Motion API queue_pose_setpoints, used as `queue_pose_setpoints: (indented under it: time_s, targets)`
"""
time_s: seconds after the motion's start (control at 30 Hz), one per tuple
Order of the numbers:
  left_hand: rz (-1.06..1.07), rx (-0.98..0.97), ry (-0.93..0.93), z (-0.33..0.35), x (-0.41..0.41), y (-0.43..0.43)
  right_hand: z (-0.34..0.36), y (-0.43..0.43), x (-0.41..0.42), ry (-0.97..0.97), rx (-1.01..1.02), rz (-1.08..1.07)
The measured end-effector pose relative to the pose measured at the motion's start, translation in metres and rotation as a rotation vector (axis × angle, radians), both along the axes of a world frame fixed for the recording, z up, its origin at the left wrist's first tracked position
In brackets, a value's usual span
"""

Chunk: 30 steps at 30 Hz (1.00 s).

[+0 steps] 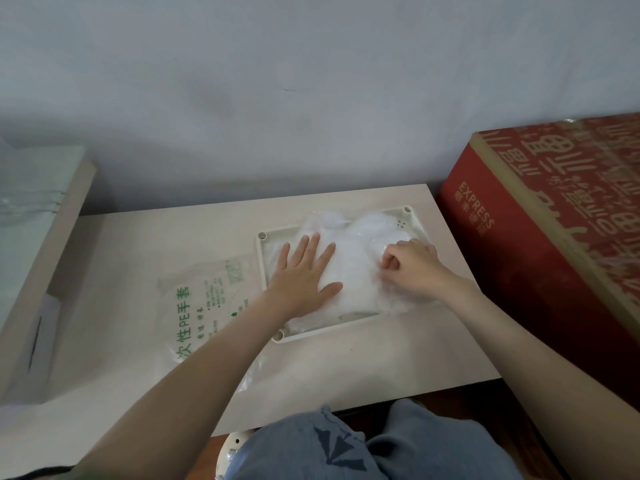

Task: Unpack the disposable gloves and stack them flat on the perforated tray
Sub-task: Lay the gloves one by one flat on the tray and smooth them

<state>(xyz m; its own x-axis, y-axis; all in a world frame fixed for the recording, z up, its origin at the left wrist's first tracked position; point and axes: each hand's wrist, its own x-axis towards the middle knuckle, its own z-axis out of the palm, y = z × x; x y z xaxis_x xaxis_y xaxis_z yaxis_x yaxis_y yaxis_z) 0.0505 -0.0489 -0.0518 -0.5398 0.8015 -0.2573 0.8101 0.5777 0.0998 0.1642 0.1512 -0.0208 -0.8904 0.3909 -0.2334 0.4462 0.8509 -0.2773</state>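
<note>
Disposable gloves (349,268) are sitting as a cloudy white heap on the perforated tray (329,328), filling most of it and puffing up at the far edge. The tray is on the right half of the bench (346,368), and the flattened wrapper bag (201,303) with green print lies just to its left, touching the rim.

The 2 hands are apart. The left hand (304,275) lies flat with fingers spread, palm pressing down on the left part of the heap. The right hand (412,268) has its fingers curled in at the right side, and it looks like it's pinching a bit of the film, though the exact pinch is hard to make out.

Handling-wise, my guess is this stuff is super light, limp and slippery thin plastic that slides over itself, traps air and springs back up if you let go. So I'd pin it with a flat palm and smooth outward instead of squeezing. Take 1 layer by the cuff edge or fingertip end, not a fistful from the middle, or the whole pile could shift. A big red box (554,220) sits close on the right.
</note>
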Motion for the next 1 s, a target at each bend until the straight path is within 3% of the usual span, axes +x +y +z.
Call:
queue_pose_setpoints:
  time_s: [0.3, 0.37, 0.47, 0.6, 0.73, 1.0]
  targets:
    - [0.026, -0.041, -0.047, -0.003, -0.003, -0.001, 0.016, 0.01, -0.003, 0.123, 0.019, -0.103]
    - [0.029, -0.039, -0.06, -0.003, -0.004, -0.001, 0.022, 0.009, 0.001, 0.153, -0.088, -0.06]
    - [0.033, -0.037, -0.077, -0.003, -0.004, 0.0, 0.031, 0.001, 0.009, -0.011, -0.341, 0.108]
    - [0.043, -0.041, -0.102, -0.003, -0.005, -0.001, 0.026, -0.008, 0.013, -0.177, -0.247, 0.219]
    - [0.04, -0.037, -0.115, -0.001, -0.005, 0.0, 0.02, -0.004, 0.015, -0.059, -0.235, 0.21]
    - [0.04, -0.025, -0.163, 0.001, -0.008, 0.0, 0.018, 0.005, 0.018, 0.076, -0.436, 0.103]
